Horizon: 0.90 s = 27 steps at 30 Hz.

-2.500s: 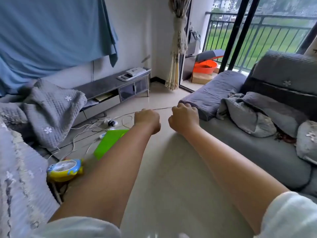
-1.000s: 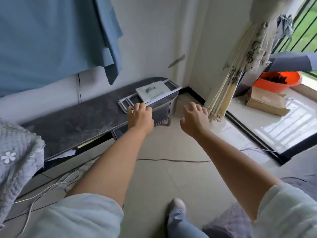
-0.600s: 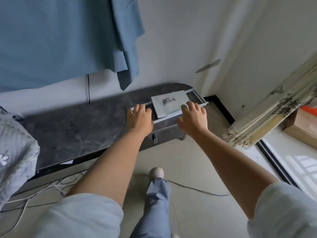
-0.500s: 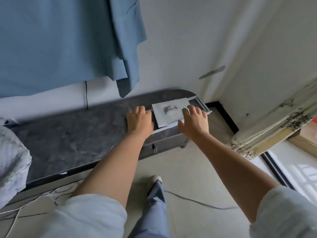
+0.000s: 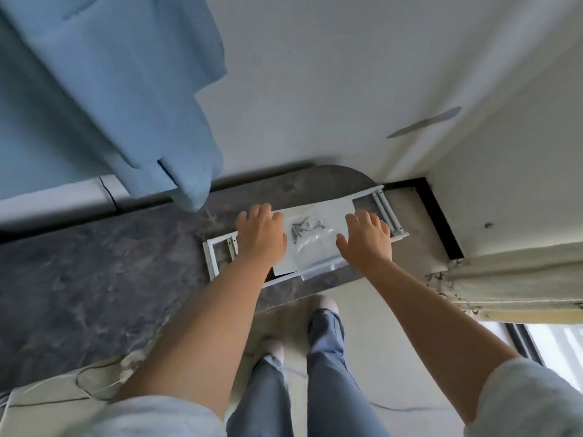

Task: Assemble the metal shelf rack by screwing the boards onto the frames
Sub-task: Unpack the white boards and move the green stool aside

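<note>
White metal rack frames (image 5: 217, 253) lie flat in a stack on the right end of a dark marble-topped cabinet (image 5: 94, 279). On the stack lies a white board (image 5: 334, 212) with a clear plastic bag of screws (image 5: 304, 231) on top. My left hand (image 5: 260, 234) rests over the stack's left part, fingers curved downward. My right hand (image 5: 366, 239) is spread over the board's right part, fingers straight. Whether either hand grips an edge is hidden.
A blue cloth (image 5: 110, 89) hangs on the white wall above the cabinet's left side. A bundled curtain (image 5: 511, 279) hangs at the right, beside a window frame. Loose cables (image 5: 94, 380) lie on the floor at lower left. My legs and feet (image 5: 321, 351) stand before the cabinet.
I walked from the sofa area up to the cabinet. Both hands reached forward and came down on the stack of rack parts, and the view now looks straight down.
</note>
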Each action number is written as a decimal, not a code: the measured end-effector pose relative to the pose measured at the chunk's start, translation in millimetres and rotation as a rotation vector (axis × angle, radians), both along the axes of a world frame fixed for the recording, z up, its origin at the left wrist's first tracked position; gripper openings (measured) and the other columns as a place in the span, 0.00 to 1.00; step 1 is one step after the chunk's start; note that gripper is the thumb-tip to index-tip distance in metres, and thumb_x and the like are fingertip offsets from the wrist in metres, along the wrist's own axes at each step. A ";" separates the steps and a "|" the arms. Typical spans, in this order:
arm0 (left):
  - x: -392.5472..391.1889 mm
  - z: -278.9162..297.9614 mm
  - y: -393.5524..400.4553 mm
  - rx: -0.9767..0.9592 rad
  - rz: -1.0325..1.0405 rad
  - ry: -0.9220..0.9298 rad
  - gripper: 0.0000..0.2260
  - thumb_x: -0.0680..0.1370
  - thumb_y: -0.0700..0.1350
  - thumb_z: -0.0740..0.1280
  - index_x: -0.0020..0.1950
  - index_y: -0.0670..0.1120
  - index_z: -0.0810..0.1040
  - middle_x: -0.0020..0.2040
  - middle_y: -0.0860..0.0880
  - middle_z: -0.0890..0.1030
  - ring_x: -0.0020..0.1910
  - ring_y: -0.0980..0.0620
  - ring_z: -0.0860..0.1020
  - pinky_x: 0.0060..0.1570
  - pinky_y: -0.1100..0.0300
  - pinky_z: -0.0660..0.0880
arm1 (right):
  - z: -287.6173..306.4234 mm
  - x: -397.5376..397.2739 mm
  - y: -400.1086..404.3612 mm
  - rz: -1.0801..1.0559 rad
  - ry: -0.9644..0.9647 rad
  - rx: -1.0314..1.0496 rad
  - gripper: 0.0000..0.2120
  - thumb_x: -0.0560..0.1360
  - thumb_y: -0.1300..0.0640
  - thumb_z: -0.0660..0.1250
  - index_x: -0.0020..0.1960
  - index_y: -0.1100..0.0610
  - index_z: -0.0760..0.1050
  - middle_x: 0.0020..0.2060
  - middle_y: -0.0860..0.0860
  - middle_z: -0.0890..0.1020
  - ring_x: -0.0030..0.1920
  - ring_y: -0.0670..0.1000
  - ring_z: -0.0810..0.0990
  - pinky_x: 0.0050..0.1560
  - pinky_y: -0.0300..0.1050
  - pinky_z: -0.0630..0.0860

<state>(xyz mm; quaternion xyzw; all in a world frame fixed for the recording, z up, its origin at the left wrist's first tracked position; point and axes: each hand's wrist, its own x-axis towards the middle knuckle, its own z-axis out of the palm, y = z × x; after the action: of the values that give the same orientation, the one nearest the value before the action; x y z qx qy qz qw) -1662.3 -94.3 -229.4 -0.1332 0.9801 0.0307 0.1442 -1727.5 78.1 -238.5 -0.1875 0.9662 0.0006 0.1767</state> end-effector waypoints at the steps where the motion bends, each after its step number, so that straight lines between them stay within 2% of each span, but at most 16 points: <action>1: -11.9 -11.7 0.5 0.004 0.011 -0.013 0.17 0.79 0.47 0.57 0.66 0.44 0.70 0.69 0.45 0.67 0.68 0.45 0.65 0.63 0.51 0.62 | -13.3 -13.4 1.7 0.016 -0.024 0.006 0.21 0.78 0.47 0.56 0.68 0.55 0.64 0.69 0.53 0.66 0.69 0.55 0.63 0.70 0.50 0.57; 8: -81.4 -113.3 21.5 0.098 0.051 -0.113 0.16 0.79 0.47 0.57 0.65 0.44 0.69 0.68 0.45 0.67 0.68 0.46 0.64 0.64 0.51 0.62 | -109.3 -72.2 19.8 0.016 -0.210 0.086 0.22 0.79 0.47 0.55 0.69 0.54 0.62 0.71 0.52 0.63 0.71 0.55 0.61 0.72 0.52 0.53; 13: -96.0 -192.3 27.7 0.150 0.138 -0.132 0.16 0.79 0.47 0.56 0.65 0.43 0.69 0.67 0.44 0.68 0.67 0.45 0.65 0.63 0.51 0.64 | -170.1 -80.7 22.0 0.060 -0.288 0.119 0.25 0.78 0.44 0.54 0.72 0.54 0.57 0.72 0.52 0.60 0.72 0.55 0.59 0.73 0.56 0.47; 19: -92.9 -246.3 24.8 0.144 0.281 -0.129 0.25 0.80 0.50 0.58 0.73 0.42 0.58 0.72 0.41 0.61 0.71 0.43 0.60 0.67 0.50 0.61 | -210.2 -86.6 19.1 0.045 -0.249 0.015 0.27 0.78 0.47 0.57 0.73 0.55 0.56 0.72 0.53 0.60 0.72 0.55 0.59 0.73 0.55 0.48; 23: -83.3 -260.3 19.4 0.090 0.248 0.103 0.27 0.69 0.45 0.73 0.64 0.37 0.71 0.60 0.35 0.75 0.58 0.36 0.75 0.54 0.47 0.75 | -218.4 -91.7 22.9 0.013 -0.207 -0.018 0.26 0.78 0.51 0.58 0.73 0.56 0.57 0.72 0.54 0.60 0.72 0.55 0.57 0.73 0.55 0.47; 25: -74.2 -262.0 21.4 0.063 0.165 0.199 0.25 0.66 0.43 0.70 0.62 0.39 0.71 0.60 0.34 0.75 0.58 0.35 0.76 0.53 0.43 0.74 | -217.4 -93.1 30.1 0.036 -0.203 -0.002 0.25 0.77 0.56 0.59 0.72 0.56 0.58 0.73 0.54 0.59 0.73 0.55 0.56 0.73 0.55 0.46; 27: -60.7 -261.5 30.5 0.102 -0.020 0.304 0.22 0.66 0.41 0.67 0.58 0.40 0.70 0.60 0.36 0.74 0.58 0.37 0.74 0.53 0.46 0.74 | -214.9 -91.7 39.6 0.127 -0.232 0.005 0.25 0.76 0.60 0.59 0.72 0.56 0.60 0.73 0.54 0.59 0.73 0.55 0.55 0.73 0.56 0.46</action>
<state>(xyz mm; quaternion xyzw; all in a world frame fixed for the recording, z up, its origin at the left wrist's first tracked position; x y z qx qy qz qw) -1723.0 -63.7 -490.9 -0.1095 0.9891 0.0987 0.0010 -1819.2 117.7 -453.4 -0.2467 0.9255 -0.0073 0.2873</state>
